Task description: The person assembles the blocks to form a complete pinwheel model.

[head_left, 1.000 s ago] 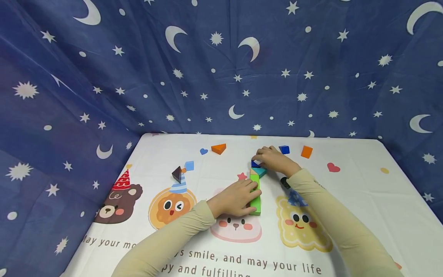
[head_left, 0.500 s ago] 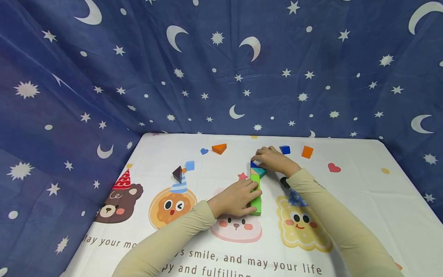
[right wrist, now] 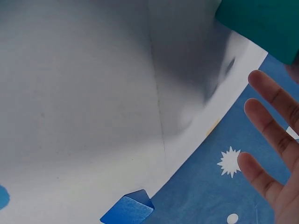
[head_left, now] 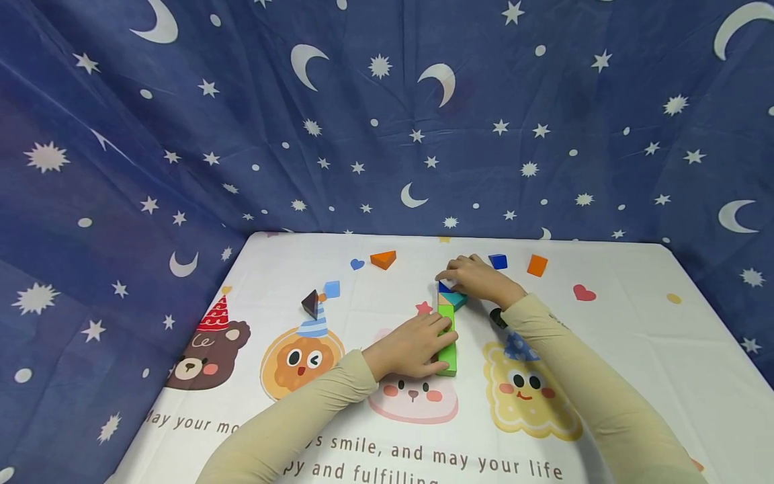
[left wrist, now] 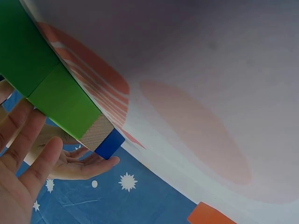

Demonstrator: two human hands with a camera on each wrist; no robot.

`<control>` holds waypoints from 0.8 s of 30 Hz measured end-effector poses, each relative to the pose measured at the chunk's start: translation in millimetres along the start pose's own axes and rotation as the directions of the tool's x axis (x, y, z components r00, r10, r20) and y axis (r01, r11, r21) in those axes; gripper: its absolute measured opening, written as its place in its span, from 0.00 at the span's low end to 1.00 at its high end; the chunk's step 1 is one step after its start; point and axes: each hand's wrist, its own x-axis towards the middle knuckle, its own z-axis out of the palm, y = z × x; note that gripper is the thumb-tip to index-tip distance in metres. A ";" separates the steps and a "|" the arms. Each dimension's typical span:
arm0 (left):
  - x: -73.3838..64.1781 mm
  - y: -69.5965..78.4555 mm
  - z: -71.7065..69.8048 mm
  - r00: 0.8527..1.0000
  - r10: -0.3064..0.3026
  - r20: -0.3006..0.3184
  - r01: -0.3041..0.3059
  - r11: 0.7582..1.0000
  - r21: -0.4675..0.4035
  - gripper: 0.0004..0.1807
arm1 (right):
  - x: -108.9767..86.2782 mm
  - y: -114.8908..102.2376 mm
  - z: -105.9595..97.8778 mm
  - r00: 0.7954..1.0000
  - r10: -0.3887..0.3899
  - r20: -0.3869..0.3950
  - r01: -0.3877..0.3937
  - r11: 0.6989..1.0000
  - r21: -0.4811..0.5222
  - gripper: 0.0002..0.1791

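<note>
In the head view, a row of blocks runs away from the person: a long green part [head_left: 446, 356], a bare-wood face [head_left: 443, 300] beside a teal block [head_left: 456, 300], and a blue block [head_left: 445, 288] at the far end. My left hand [head_left: 411, 346] rests across the green part; in the left wrist view a seam divides it, and fingers [left wrist: 21, 114] touch its side. My right hand [head_left: 478, 279] reaches over the far end, a fingertip against the blue block [left wrist: 110, 143]. Its other fingers [right wrist: 268, 123] are straight and spread near the teal block [right wrist: 261, 28].
Around the row lie an orange wedge [head_left: 383, 260], another blue block [head_left: 498, 261], an orange block [head_left: 536, 265] and a dark triangular block [head_left: 310, 304]. A printed white cloth [head_left: 629, 349] covers the table, and a blue star-patterned curtain [head_left: 363, 154] hangs behind it.
The right hand's index finger has straightened and shifted slightly left at the blue block. The left hand and the blocks show no clear movement.
</note>
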 end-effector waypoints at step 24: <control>-0.1 0.8 -0.4 1.000 -0.003 -0.010 0.003 1.000 -0.003 0.21 | -46.7 32.4 0.7 0.980 0.161 -0.121 -0.164 0.986 -0.015 0.20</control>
